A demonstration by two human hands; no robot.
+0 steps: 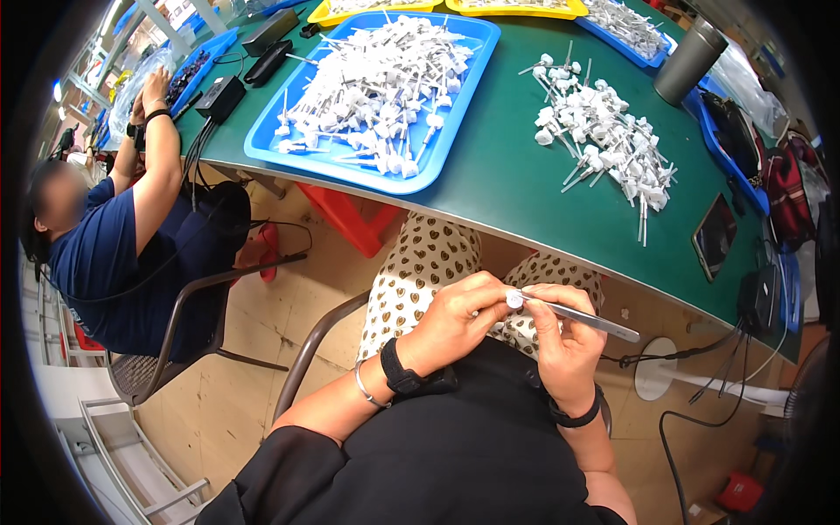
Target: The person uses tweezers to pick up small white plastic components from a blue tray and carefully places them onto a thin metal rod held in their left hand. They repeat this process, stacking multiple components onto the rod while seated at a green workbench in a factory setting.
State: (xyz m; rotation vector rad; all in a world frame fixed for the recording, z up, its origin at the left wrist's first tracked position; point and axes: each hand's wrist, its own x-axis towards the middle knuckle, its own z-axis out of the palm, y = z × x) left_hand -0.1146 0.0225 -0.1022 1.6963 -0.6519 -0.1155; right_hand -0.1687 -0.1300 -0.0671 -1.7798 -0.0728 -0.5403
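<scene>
Above my lap, my left hand (453, 322) pinches a small white plastic part (514, 299) between thumb and fingertips. My right hand (564, 350) is closed round a pair of metal tweezers (604, 325), whose tip end meets the white part; the exact contact is too small to make out. Both hands are close together, just off the table's near edge. On the green table (490, 175), a heap of similar white parts with thin stems (604, 131) lies loose. Left of it stands a blue tray (459, 118) piled with more such parts.
Yellow trays (525, 7) and another blue tray (652, 57) line the far side. At right are a grey metal cylinder (691, 61), a phone (715, 236) and cables. A co-worker (131, 219) sits at left, near black adapters (220, 96). A red stool (350, 219) is underneath.
</scene>
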